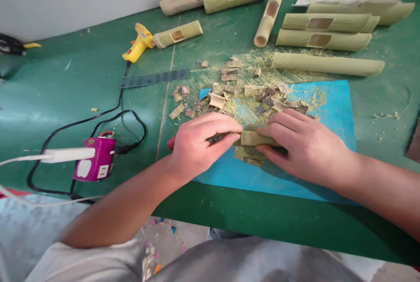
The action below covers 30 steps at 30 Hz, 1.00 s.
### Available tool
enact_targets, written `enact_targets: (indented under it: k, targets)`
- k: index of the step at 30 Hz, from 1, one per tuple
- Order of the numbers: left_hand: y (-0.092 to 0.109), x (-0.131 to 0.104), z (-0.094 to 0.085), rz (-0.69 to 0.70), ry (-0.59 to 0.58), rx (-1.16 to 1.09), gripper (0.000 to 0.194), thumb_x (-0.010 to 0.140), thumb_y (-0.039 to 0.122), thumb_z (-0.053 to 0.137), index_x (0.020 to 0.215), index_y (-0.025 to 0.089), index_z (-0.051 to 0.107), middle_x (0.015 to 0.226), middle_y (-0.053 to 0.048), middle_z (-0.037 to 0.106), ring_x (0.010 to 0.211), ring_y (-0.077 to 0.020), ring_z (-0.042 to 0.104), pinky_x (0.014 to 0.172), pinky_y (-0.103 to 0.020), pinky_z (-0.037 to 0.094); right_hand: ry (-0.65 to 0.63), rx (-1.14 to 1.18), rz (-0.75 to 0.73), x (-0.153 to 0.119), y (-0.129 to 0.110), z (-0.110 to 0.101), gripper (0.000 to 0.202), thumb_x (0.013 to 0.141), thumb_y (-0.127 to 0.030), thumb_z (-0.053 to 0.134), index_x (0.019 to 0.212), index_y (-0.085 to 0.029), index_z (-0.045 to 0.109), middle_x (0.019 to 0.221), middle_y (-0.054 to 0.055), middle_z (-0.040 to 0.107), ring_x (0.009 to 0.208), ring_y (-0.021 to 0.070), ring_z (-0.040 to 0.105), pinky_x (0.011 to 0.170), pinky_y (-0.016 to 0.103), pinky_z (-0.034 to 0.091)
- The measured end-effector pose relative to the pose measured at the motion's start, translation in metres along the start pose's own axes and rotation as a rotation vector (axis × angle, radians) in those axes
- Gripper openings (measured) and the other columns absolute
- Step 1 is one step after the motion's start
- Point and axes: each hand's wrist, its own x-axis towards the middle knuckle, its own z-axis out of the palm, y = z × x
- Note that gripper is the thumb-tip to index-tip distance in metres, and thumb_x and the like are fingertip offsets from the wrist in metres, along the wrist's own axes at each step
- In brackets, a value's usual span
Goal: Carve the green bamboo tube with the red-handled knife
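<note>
Over the blue sheet (288, 181), my right hand (302, 146) grips a short pale-green bamboo piece (251, 138) between thumb and fingers. My left hand (205, 142) is closed, with its thumb and index fingertips meeting at the left end of that piece. A red end of something shows behind the left hand, but most of that object is hidden in the palm. Beneath the bamboo piece lies a brownish, dust-covered patch (247, 156). Small bamboo chips (217, 100) and shavings are heaped just beyond both hands.
A yellow glue gun (139, 43) with a black cord stands at the back left, near a purple power adapter (96, 159). Bamboo tubes (324, 37) with cut openings lie across the back. A dark flat strip (155, 78) lies left of the chips.
</note>
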Motion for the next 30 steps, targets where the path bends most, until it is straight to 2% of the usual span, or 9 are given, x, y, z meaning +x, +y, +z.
enact_targets:
  k: [2,4,8,13,16,21,24,27,30]
  targets:
    - [0.0,-0.002,0.003,-0.071,0.017,-0.06,0.029,0.089,0.013,0.071,0.116,0.02,0.071,0.095,-0.002,0.079,0.084,-0.0137,0.075,0.085,-0.026,0.063,-0.001,-0.004,0.001,0.0,0.0,0.0,0.012,0.094,-0.022,0.057,0.091,-0.015,0.067,0.08,0.008,0.062,0.076,0.0217,0.055,0.066,0.034,0.046]
    - [-0.001,-0.004,0.005,-0.128,0.02,-0.088,0.035,0.089,0.015,0.071,0.123,0.021,0.069,0.094,-0.002,0.08,0.082,-0.0143,0.075,0.087,-0.028,0.063,0.0,-0.007,-0.001,0.0,0.0,0.0,0.012,0.094,-0.022,0.057,0.09,-0.016,0.066,0.08,0.007,0.062,0.075,0.0215,0.055,0.067,0.034,0.046]
    - [-0.001,-0.004,0.005,-0.175,0.011,-0.089,0.032,0.086,0.014,0.073,0.118,0.022,0.072,0.093,-0.001,0.079,0.082,-0.0143,0.075,0.087,-0.027,0.063,-0.002,-0.01,-0.002,0.0,0.0,0.0,0.012,0.093,-0.022,0.057,0.092,-0.015,0.066,0.08,0.008,0.062,0.075,0.0219,0.055,0.067,0.035,0.047]
    - [0.0,0.002,0.001,-0.244,-0.057,-0.127,0.026,0.085,0.014,0.074,0.11,0.021,0.075,0.094,-0.003,0.078,0.077,-0.0133,0.073,0.069,-0.023,0.063,-0.019,-0.004,0.003,0.0,0.0,-0.001,0.012,0.094,-0.022,0.056,0.094,-0.016,0.067,0.081,0.008,0.063,0.076,0.0218,0.056,0.068,0.036,0.046]
    - [0.0,0.004,0.0,-0.269,-0.086,-0.115,0.02,0.085,0.014,0.074,0.104,0.019,0.076,0.095,-0.004,0.077,0.075,-0.0125,0.071,0.066,-0.021,0.061,-0.017,-0.006,-0.003,0.0,0.0,-0.001,0.013,0.094,-0.021,0.056,0.095,-0.015,0.067,0.081,0.008,0.063,0.076,0.0219,0.056,0.068,0.035,0.046]
    - [0.003,0.006,-0.003,-0.261,-0.138,-0.123,0.017,0.085,0.015,0.073,0.102,0.016,0.076,0.09,-0.004,0.073,0.071,-0.0107,0.067,0.063,-0.019,0.058,-0.012,-0.021,0.003,0.0,0.0,-0.001,0.014,0.094,-0.022,0.056,0.093,-0.013,0.068,0.08,0.008,0.062,0.076,0.0221,0.056,0.067,0.035,0.046]
    - [0.006,0.006,-0.005,-0.215,-0.189,-0.089,0.017,0.083,0.013,0.075,0.099,0.017,0.076,0.089,-0.004,0.072,0.075,-0.0115,0.067,0.07,-0.022,0.059,-0.025,-0.022,0.015,0.0,0.0,-0.001,0.014,0.093,-0.023,0.057,0.094,-0.014,0.068,0.081,0.008,0.063,0.076,0.0218,0.057,0.066,0.035,0.045]
    - [0.008,0.006,-0.007,-0.172,-0.19,-0.046,0.024,0.078,0.011,0.079,0.101,0.019,0.075,0.089,-0.003,0.071,0.078,-0.0127,0.068,0.075,-0.024,0.059,-0.039,-0.026,0.021,-0.001,-0.001,-0.001,0.014,0.092,-0.023,0.058,0.095,-0.014,0.067,0.081,0.008,0.064,0.076,0.0218,0.057,0.065,0.035,0.044]
    - [0.009,0.006,-0.008,-0.145,-0.177,-0.05,0.023,0.077,0.012,0.08,0.098,0.019,0.075,0.09,-0.003,0.071,0.081,-0.0135,0.068,0.076,-0.024,0.059,-0.04,-0.037,0.032,-0.002,-0.001,-0.001,0.013,0.092,-0.024,0.057,0.095,-0.016,0.067,0.082,0.008,0.065,0.077,0.0219,0.057,0.066,0.034,0.042]
